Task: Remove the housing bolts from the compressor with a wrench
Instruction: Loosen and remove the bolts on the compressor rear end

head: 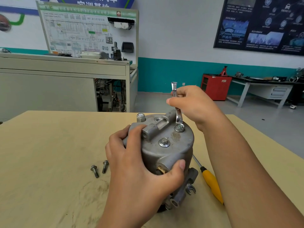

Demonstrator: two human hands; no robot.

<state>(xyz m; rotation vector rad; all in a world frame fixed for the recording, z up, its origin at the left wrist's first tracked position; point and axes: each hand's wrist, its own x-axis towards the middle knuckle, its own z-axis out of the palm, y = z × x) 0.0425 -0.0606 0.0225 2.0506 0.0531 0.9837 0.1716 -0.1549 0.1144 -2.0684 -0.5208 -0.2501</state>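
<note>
A grey metal compressor (174,145) stands on end on the wooden table (49,153). My left hand (139,163) grips its housing, fingers over the top and thumb across the front. My right hand (195,104) grips a silver ring wrench (176,106) whose ring sits over a far bolt (179,127) on the housing top. A second flanged bolt (164,142) sits in the top nearer me. Two loose bolts (99,168) lie on the table to the left of the compressor.
A yellow-handled screwdriver (211,181) lies to the right of the compressor, under my right forearm. An open-end wrench head (190,189) shows beside the compressor's base. A grey cabinet with a training board (88,30) stands behind the table. A red cabinet (215,86) and a workbench are at the far right.
</note>
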